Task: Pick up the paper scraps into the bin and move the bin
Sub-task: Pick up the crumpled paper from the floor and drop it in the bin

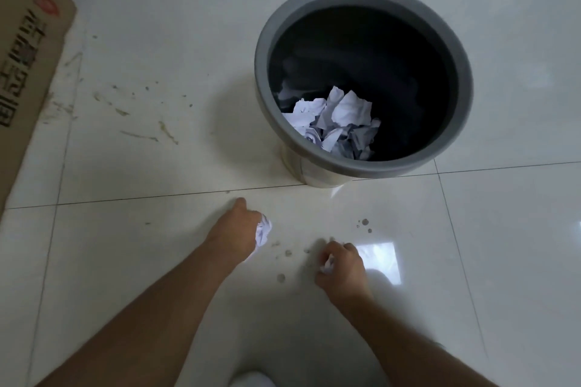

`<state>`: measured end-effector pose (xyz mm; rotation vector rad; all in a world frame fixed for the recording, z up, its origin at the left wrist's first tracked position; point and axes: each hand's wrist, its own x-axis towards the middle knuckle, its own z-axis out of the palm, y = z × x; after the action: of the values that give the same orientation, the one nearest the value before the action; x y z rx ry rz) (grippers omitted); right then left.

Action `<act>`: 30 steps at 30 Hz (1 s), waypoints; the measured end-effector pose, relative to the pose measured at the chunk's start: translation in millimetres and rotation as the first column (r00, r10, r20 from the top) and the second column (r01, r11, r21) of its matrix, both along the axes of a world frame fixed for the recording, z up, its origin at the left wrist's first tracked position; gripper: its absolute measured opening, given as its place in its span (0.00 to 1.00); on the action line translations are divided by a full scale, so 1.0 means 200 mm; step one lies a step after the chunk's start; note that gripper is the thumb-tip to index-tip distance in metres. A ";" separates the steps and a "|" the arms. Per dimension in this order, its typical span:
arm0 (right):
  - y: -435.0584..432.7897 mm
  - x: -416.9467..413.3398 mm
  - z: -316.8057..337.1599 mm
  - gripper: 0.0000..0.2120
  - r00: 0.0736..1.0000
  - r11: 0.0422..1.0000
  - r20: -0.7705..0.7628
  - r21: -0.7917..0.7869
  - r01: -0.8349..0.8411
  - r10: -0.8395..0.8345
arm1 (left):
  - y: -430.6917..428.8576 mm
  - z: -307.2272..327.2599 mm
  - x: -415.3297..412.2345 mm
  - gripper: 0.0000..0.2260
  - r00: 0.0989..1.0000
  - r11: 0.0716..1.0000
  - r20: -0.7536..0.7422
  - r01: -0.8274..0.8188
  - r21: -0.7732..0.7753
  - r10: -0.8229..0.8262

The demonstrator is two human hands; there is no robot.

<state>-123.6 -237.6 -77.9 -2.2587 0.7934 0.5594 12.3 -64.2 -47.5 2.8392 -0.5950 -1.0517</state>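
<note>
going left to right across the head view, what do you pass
cardboard sheet → left hand with a paper scrap → right hand with a paper scrap → bin

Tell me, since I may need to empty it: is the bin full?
No. The bin holds only a low pile of crumpled paper; dark inner wall shows above.
</note>
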 end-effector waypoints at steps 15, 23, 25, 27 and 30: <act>0.37 0.51 0.83 0.12 0.839 0.947 0.541 0.233 -0.219 0.061 | 0.17 0.72 0.29 0.11 0.642 0.336 -0.230 -0.632 -0.698 0.731; -0.04 0.83 1.46 0.13 0.612 0.983 0.787 0.164 -0.088 -0.077 | -0.27 1.32 0.58 0.02 0.831 0.454 -0.007 -0.310 -0.835 0.556; -0.24 0.85 1.46 0.14 0.682 0.995 0.728 0.098 0.002 -0.073 | -0.41 1.33 0.57 0.05 0.877 0.567 0.057 -0.259 -0.782 0.478; -0.39 0.84 1.41 0.17 0.750 0.997 0.659 -0.003 0.071 -0.052 | -0.51 1.30 0.56 0.03 0.898 0.614 0.066 -0.243 -0.751 0.436; -0.50 0.81 1.34 0.19 0.778 0.993 0.628 -0.089 0.078 -0.005 | -0.60 1.25 0.55 0.04 0.907 0.643 0.086 -0.223 -0.732 0.413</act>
<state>38.6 -338.2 191.0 -2.2999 0.5269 -0.2821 122.5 -184.6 202.8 2.2402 -0.3626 -0.2849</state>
